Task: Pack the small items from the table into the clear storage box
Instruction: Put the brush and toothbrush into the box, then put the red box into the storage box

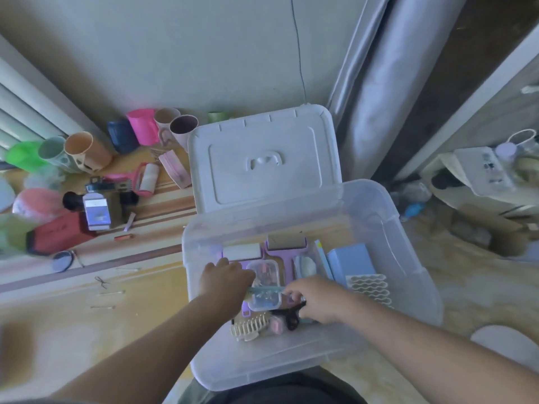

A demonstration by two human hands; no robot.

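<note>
The clear storage box (414, 258) stands open at the table's right end, its lid (262, 158) leaning up behind it. Inside lie a small clear case (264, 272), purple lint rollers (287, 252), a blue box (350, 262), a wavy cream comb (370, 288), a cream hair claw (248, 328) and a black hair tie (291, 316). Both hands are inside the box. My left hand (224, 279) and my right hand (315, 298) each hold one end of a thin teal stick (267, 289) lying across the clear case.
On the table to the left stand several cups (78, 150), a pink lint roller (143, 179), a red box (58, 231), a bottle (96, 211), a round mirror (62, 260) and cotton swabs (110, 293). A grey curtain (379, 83) hangs at the right.
</note>
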